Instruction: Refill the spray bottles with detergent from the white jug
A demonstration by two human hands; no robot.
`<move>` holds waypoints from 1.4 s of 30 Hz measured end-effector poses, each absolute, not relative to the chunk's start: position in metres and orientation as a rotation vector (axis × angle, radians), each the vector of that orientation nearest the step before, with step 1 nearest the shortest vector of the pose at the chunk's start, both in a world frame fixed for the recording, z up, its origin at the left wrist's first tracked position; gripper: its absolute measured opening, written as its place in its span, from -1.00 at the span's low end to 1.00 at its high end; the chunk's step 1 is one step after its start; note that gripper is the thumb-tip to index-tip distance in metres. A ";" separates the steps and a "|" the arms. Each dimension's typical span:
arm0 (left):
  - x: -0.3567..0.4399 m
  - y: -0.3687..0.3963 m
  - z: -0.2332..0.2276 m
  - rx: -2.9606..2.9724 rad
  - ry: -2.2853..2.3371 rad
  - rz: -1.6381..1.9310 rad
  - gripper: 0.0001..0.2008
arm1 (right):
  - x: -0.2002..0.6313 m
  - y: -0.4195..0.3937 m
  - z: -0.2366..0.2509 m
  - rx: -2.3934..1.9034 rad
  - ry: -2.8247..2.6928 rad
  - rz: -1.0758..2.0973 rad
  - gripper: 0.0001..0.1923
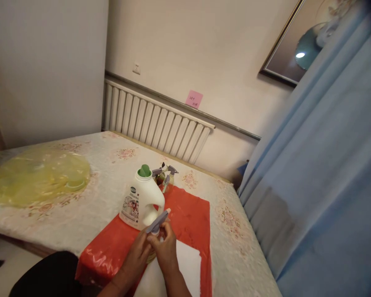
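Observation:
Both hands are closed around a spray bottle with a grey trigger head (157, 222). My left hand (136, 252) wraps its body from the left, while the fingers of my right hand (167, 246) pinch at the collar just under the head. Most of the bottle's body is hidden behind the hands. Just beyond them stands a large white detergent jug (137, 202), upright, with a green spout (144, 170) at its mouth and a handle on its right. Several more spray bottles (170, 176) are grouped behind the jug, partly hidden by it.
A red plastic sheet (193, 214) lies under the jug, with a white sheet (190, 264) on it near my right forearm. On the flowered tablecloth (108, 181) at left rests a yellow plastic bag (34, 173). A radiator (154, 119) lines the wall; a blue curtain (321, 173) hangs right.

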State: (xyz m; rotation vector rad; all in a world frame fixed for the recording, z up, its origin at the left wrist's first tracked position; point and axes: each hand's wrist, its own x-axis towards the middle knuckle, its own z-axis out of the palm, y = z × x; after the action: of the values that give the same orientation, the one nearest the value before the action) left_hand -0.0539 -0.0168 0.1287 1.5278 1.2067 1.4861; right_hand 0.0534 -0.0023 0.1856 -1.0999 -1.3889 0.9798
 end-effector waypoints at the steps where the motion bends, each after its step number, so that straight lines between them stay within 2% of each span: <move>1: -0.054 -0.018 0.131 1.524 1.211 1.487 -0.59 | 0.056 -0.003 0.187 -1.084 -1.425 0.980 -0.75; 4: -0.053 -0.019 0.135 1.552 1.238 1.466 -0.61 | 0.065 -0.003 0.190 -1.003 -1.556 0.974 -0.85; 11: -0.054 -0.015 0.124 1.612 1.308 1.497 -0.68 | 0.062 0.002 0.173 -1.045 -1.460 0.911 -0.90; 16: -0.054 -0.016 0.125 1.622 1.306 1.531 -0.66 | 0.047 0.003 0.157 -1.118 -1.318 0.824 -0.86; 21: -0.056 -0.015 0.127 1.666 1.269 1.516 -0.62 | 0.047 -0.003 0.167 -1.118 -1.341 0.829 -0.84; 26: -0.057 -0.013 0.122 1.682 1.277 1.505 -0.61 | 0.056 -0.007 0.180 -1.041 -1.531 0.832 -0.88; 29: -0.056 -0.012 0.121 1.661 1.262 1.524 -0.64 | 0.053 -0.005 0.174 -1.107 -1.461 0.788 -0.92; 35: -0.058 -0.010 0.115 1.613 1.287 1.526 -0.63 | 0.035 -0.004 0.155 -1.195 -1.246 0.699 -0.82; 42: -0.059 -0.010 0.118 1.674 1.264 1.498 -0.63 | 0.045 -0.011 0.168 -1.135 -1.390 0.815 -0.84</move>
State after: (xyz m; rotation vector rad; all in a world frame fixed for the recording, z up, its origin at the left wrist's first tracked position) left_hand -0.0588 -0.0099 0.1185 1.6740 1.2642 1.4979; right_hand 0.0451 -0.0107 0.1679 -1.1353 -1.3901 0.8153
